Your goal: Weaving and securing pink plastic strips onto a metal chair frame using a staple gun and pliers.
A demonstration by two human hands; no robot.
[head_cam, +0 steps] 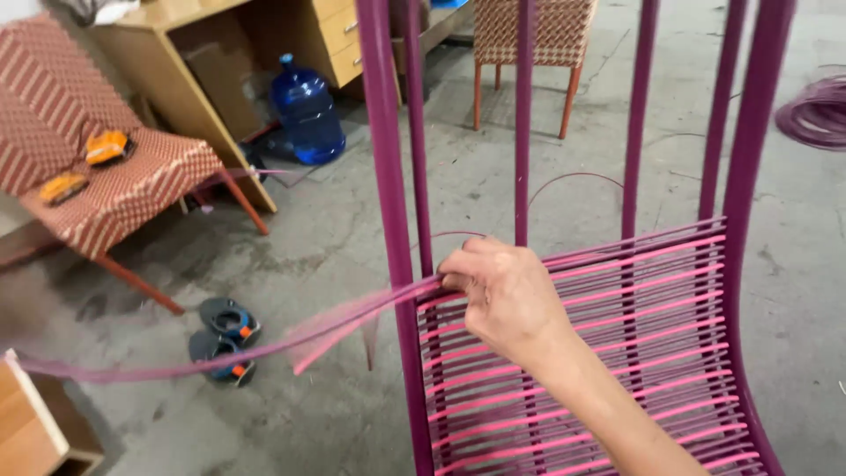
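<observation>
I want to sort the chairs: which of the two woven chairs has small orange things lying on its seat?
The red-and-white woven chair at far left carries two orange things; the other woven chair's seat isn't visible.

Up and to the left of the hand we see a blue water jug (307,113) beside a wooden desk (207,53). Further left stands a red-and-cream woven chair (132,189) with two orange tools (86,166) on its seat. Down left of the hand, a pair of dark sandals (225,338) lies on the concrete floor (352,211). Far right, we see a coil of purple cord (815,113).
</observation>
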